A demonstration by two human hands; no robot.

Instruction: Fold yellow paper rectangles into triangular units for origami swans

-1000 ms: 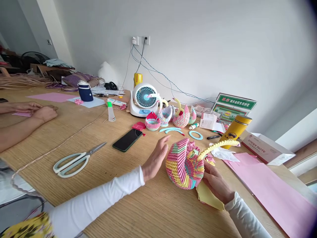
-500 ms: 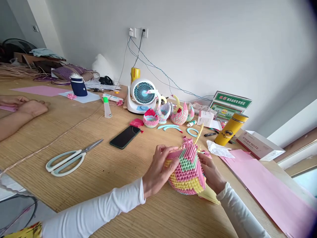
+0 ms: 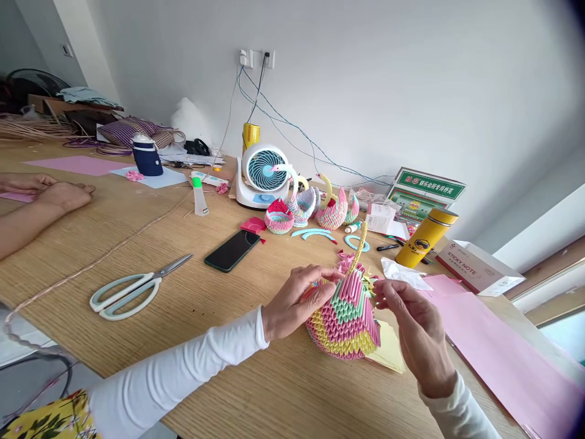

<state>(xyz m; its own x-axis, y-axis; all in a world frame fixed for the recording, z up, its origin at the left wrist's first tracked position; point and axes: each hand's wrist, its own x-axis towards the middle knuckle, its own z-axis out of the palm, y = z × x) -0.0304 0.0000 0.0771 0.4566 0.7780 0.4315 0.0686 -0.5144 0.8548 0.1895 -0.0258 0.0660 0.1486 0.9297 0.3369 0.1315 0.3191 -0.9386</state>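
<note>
- The paper swan (image 3: 346, 317), near the worktop's (image 3: 192, 305) front edge, is judged light and easily crushed; best held low at the base
- Its side is cupped by the left hand (image 3: 292, 302); its rim is pinched by the right hand (image 3: 418, 329)

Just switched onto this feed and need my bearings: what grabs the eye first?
The pink, green and yellow folded-paper swan in the foreground, steadied by the left hand while the right hand pinches its rim. Behind it, smaller paper swans cluster by a white desk fan; scissors lie to the left.
</note>
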